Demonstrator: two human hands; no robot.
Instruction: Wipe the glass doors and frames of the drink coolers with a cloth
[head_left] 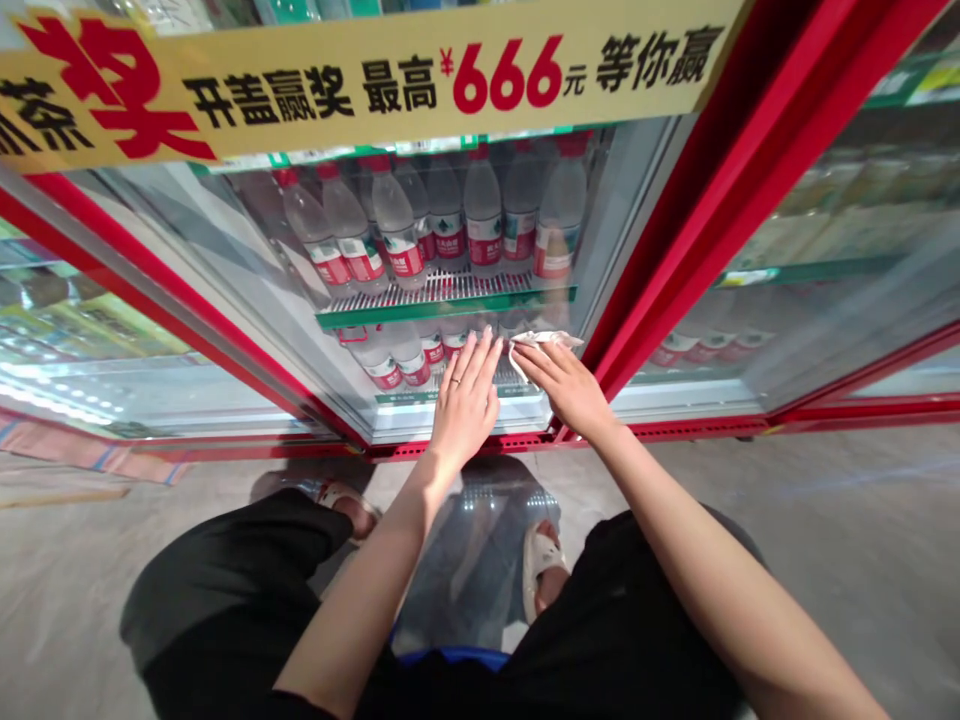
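Note:
My left hand (466, 392) lies with its fingers stretched out against the glass door (289, 285) of a drinks fridge, low down, and a ring shows on one finger. Just to its right, my right hand (562, 380) presses a crumpled white cloth (559, 338) to the same glass with its fingers nearly flat. Part of the cloth is hidden under the fingers, and I cannot tell whether it is fabric or paper. Behind the glass stand several water bottles (484, 225) with red caps and red labels, on a shelf with a green edge (450, 305).
A yellow banner (397, 85) with large lettering crosses the upper door. Red frames (712, 200) divide this door from its neighbours. Grey floor (840, 530) lies below, where my feet in light sandals (541, 570) stand apart. Something blue (454, 657) shows under me.

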